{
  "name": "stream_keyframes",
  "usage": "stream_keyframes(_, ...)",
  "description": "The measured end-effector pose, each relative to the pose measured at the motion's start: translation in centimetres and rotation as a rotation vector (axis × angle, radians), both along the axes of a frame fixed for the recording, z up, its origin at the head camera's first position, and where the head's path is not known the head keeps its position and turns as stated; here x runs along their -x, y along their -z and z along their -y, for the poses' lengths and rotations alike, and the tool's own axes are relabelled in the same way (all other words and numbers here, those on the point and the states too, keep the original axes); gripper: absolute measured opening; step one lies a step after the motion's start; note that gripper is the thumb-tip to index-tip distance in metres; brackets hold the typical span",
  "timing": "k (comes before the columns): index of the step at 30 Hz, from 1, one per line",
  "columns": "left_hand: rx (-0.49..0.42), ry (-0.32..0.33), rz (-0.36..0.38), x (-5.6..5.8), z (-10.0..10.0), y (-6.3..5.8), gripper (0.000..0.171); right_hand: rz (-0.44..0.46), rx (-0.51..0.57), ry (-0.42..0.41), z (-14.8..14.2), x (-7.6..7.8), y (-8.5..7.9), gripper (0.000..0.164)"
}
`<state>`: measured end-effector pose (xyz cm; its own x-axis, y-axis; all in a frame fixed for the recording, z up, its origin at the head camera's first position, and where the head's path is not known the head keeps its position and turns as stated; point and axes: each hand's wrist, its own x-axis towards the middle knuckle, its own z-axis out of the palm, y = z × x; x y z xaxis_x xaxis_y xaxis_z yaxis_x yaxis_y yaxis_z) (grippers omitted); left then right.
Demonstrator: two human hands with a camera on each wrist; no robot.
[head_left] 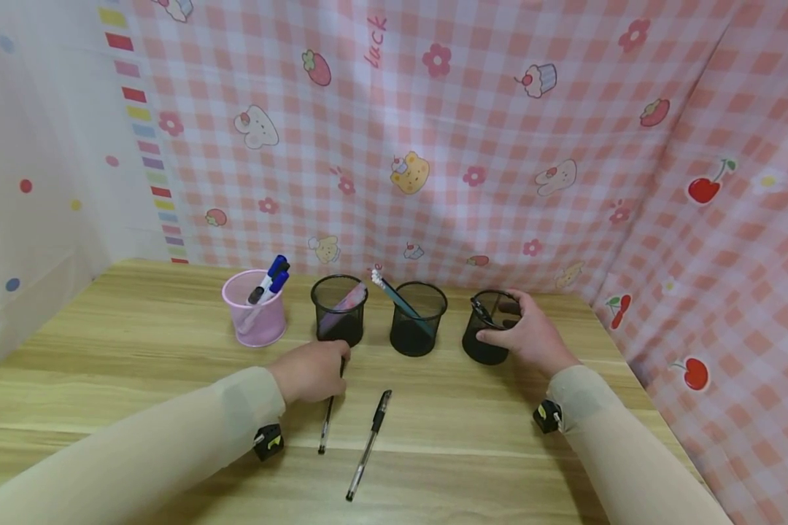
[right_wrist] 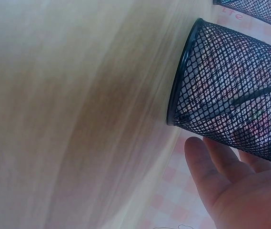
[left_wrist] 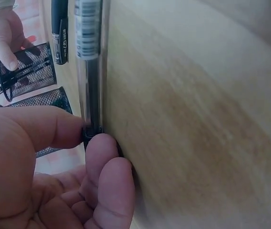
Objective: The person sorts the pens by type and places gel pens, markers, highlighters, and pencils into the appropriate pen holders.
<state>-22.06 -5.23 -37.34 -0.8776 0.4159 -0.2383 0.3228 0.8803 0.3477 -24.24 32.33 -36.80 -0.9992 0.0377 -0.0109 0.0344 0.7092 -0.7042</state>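
My left hand (head_left: 310,370) pinches a clear-barrelled gel pen (head_left: 327,426) near its dark end, between thumb and fingers. In the left wrist view a barcode label shows on the pen (left_wrist: 86,31), which lies along the tabletop. Another gel pen (head_left: 365,456) with a black cap lies to its right. At the right, my right hand (head_left: 532,334) holds a black mesh pen cup (head_left: 482,345), thumb on the near side and fingers round the back. One black pen (head_left: 481,311) leans inside that cup. The right wrist view shows the fingers beside the mesh cup (right_wrist: 230,81).
A pink cup (head_left: 260,329) with several markers stands at the left. Beside it, one black mesh cup (head_left: 339,330) holds a purplish flat item, and another mesh cup (head_left: 412,340) holds pencils with white tips. Checked cloth (head_left: 381,124) hangs behind the wooden table (head_left: 473,452).
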Motion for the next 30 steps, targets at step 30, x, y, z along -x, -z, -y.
stream_keyframes(30,-0.387,-0.084,-0.004,-0.80,-0.07,-0.86,0.055,-0.015,-0.012,0.007,0.01,0.10,0.11,0.113)
